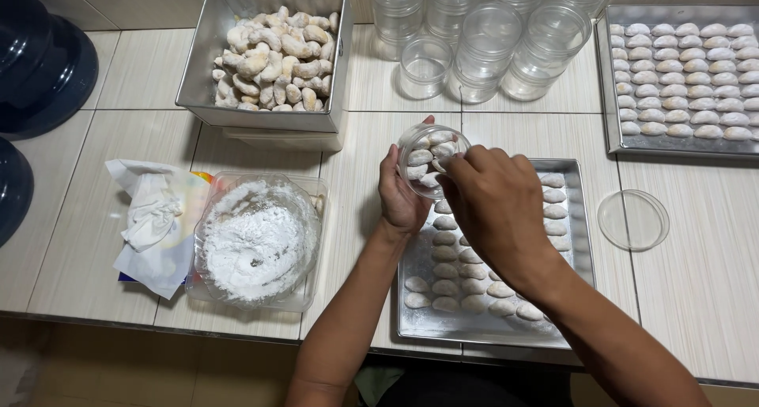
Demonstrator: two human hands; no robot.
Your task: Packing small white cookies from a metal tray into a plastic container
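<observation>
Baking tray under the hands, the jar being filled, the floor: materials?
Baking tray: looks like bare metal, dull silver with soft reflections. Jar in the left hand: clear plastic probably, see-through wall; glass not ruled out. Floor: glazed beige tiles, visible grout lines.

Am working in home baking kitchen: tiled surface (696, 249), cookie trays (609, 83), sugar bowl (257, 241), empty jars (490, 51).

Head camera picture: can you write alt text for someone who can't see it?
A person's left hand holds a small clear jar while the right hand places pale cookies inside, above a metal tray of more cookies. Nearby sit a bowl of white powder, empty jars and a second full tray.
</observation>
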